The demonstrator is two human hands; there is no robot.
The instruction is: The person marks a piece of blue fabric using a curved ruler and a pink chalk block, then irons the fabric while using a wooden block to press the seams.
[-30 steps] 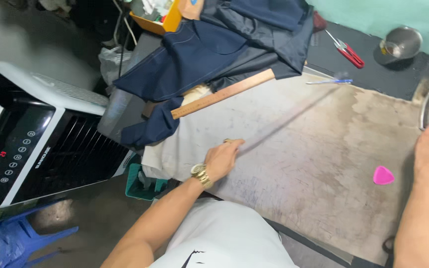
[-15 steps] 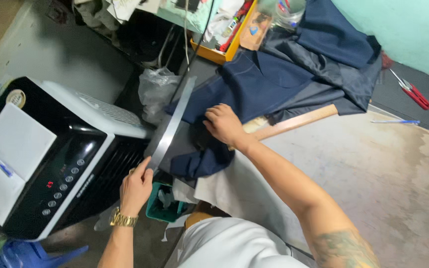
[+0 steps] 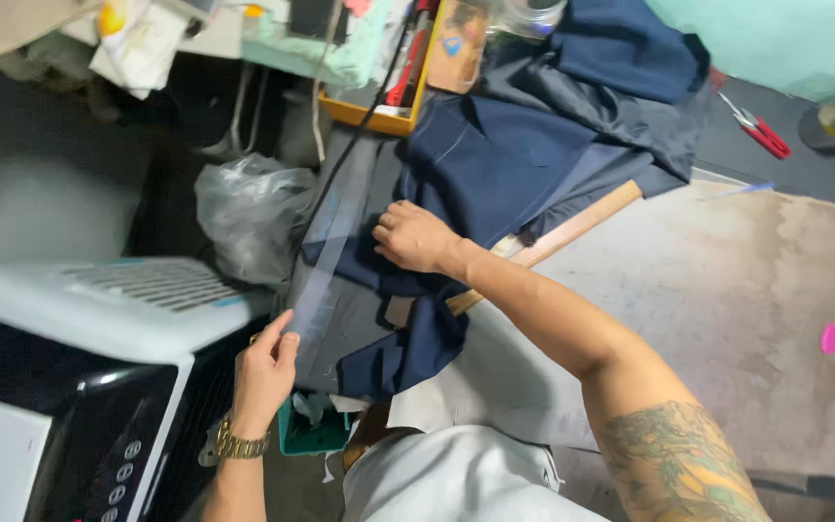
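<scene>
**Ruler swung up along the navy cloth**

Since half a second ago my view has dropped closer and tipped, and the long clear plastic ruler (image 3: 326,261) now lies flatter along the near edge of the dark navy blue fabric (image 3: 495,174) instead of standing up off it.

Nearest me, my left hand (image 3: 265,372), with the gold metal wristwatch (image 3: 240,446) on it, has its grip pinched shut on the ruler's lower end, thumb on top and fingers under. From that grip the ruler's long axis runs up and away, slightly to the right, toward the yellow tray of sewing bits (image 3: 388,106).

Just right of the ruler's middle, my right hand (image 3: 416,237) rests palm-down on the fabric, fingers curled and pressing; it holds nothing closed, only pins the cloth. It is the hand nearer the fabric's bulk, while the left is nearer the ruler's free end.

Beyond the right wrist a long pale wooden stick (image 3: 572,227) lies slantwise, partly under the cloth, on the worn grey tabletop (image 3: 727,290). Farther off are red-handled scissors (image 3: 756,130) and a pink tailor's chalk (image 3: 834,338).
</scene>
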